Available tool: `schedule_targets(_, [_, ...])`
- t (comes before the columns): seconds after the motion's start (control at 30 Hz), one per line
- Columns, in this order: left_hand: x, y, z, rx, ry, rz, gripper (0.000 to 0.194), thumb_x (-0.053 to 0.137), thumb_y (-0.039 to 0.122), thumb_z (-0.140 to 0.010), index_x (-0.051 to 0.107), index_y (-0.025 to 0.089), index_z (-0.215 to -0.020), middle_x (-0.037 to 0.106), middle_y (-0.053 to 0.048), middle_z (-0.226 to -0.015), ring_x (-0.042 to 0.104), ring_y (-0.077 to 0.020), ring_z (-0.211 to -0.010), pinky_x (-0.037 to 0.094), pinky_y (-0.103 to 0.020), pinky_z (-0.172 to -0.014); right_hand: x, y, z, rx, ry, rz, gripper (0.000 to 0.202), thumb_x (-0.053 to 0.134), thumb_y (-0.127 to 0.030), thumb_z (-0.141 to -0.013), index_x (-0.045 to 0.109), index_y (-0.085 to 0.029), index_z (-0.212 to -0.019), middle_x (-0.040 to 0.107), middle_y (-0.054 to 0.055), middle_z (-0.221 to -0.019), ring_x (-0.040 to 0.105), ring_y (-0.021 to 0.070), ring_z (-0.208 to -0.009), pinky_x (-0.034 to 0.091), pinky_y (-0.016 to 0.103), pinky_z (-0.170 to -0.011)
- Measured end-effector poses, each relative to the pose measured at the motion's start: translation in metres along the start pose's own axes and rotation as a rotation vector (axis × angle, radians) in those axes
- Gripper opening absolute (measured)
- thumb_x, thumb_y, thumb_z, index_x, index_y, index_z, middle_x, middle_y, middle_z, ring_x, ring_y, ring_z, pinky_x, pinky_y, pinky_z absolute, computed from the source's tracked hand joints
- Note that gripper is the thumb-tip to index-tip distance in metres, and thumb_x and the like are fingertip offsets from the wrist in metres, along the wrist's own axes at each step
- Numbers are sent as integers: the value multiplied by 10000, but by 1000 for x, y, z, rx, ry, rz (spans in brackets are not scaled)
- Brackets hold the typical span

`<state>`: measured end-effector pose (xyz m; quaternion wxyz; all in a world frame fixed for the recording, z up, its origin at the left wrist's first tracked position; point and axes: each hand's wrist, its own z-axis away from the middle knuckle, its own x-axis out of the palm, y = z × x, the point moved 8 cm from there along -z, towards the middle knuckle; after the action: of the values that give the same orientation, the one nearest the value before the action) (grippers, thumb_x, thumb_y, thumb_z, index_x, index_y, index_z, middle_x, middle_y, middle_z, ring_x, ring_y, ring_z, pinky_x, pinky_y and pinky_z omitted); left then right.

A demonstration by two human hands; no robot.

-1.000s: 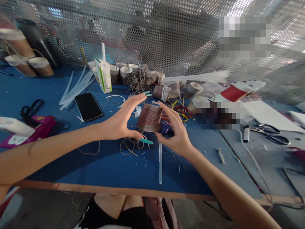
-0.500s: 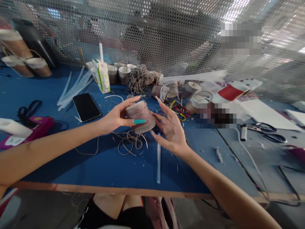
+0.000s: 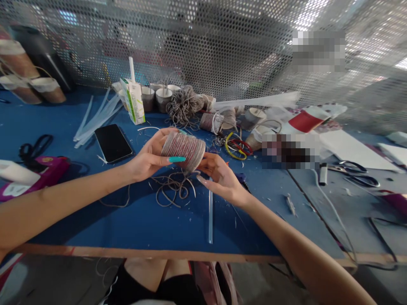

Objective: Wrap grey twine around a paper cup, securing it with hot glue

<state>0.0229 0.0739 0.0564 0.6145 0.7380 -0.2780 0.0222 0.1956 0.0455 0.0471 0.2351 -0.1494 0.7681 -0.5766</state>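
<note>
My left hand [image 3: 149, 157] wraps round a cord-wound cup [image 3: 186, 151], thumb with a teal nail across its near side. The cup lies on its side in the air, wound in grey and reddish cord, its wider end toward the right. My right hand [image 3: 222, 177] is by that end, fingers curled and thumb apart from them; its fingertips are partly behind the cup, and a hold on it cannot be made out. Below lies loose grey cord [image 3: 170, 189] on the blue table. A clear glue stick [image 3: 210, 216] lies near my right wrist.
A phone [image 3: 113, 143] and magenta glue gun [image 3: 41, 173] lie left. Behind stand a drink carton [image 3: 135, 101], cups [image 3: 163, 99] and a cord bundle [image 3: 185, 106]. Yellow-handled scissors [image 3: 234, 148], white sheets [image 3: 356, 150] and dark-handled scissors [image 3: 359, 171] lie right. The table's front edge [image 3: 152, 253] is near.
The cup has turned from tilted to nearly lying on its side and shifted slightly left. My right hand's fingers have curled in and lowered beside its end.
</note>
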Motion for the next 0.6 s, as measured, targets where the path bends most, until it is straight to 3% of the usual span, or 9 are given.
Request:
schedule_targets(0.17, [0, 0, 0, 35, 2, -25, 589, 871, 170, -551, 587, 295, -1052, 650, -3, -1098, 649, -160, -889, 609, -280, -745, 1, 0, -2, 103, 1, -107, 285, 633, -379, -882, 541, -186, -1071, 664, 12, -741, 662, 171, -701, 547, 355, -715])
schedule_targets(0.33, [-6, -5, 1, 51, 68, -91, 549, 867, 164, -577, 579, 265, -1034, 623, -4, -1056, 633, -158, -930, 592, -257, -740, 5, -9, -1, 147, -81, -278, 282, 570, -434, -861, 622, -169, -779, 520, -38, -488, 474, 110, -417, 518, 315, -561])
schedule_targets(0.47, [-10, -12, 3, 56, 110, -141, 515, 859, 220, -637, 582, 259, -1069, 641, -4, -1049, 641, -158, -972, 582, -278, -820, 4, -15, 0, 156, -106, -395, 258, 535, -395, -817, 649, -165, -790, 387, -65, -494, 309, 87, -385, 407, 273, -429])
schedule_targets(0.6, [-11, -20, 4, 26, 114, -157, 486, 847, 274, -681, 593, 257, -1095, 663, -13, -1073, 656, -155, -960, 580, -297, -842, 1, -19, 0, 147, -73, -408, 295, 575, -436, -742, 665, -165, -819, 351, -44, -570, 283, 104, -466, 290, 266, -419])
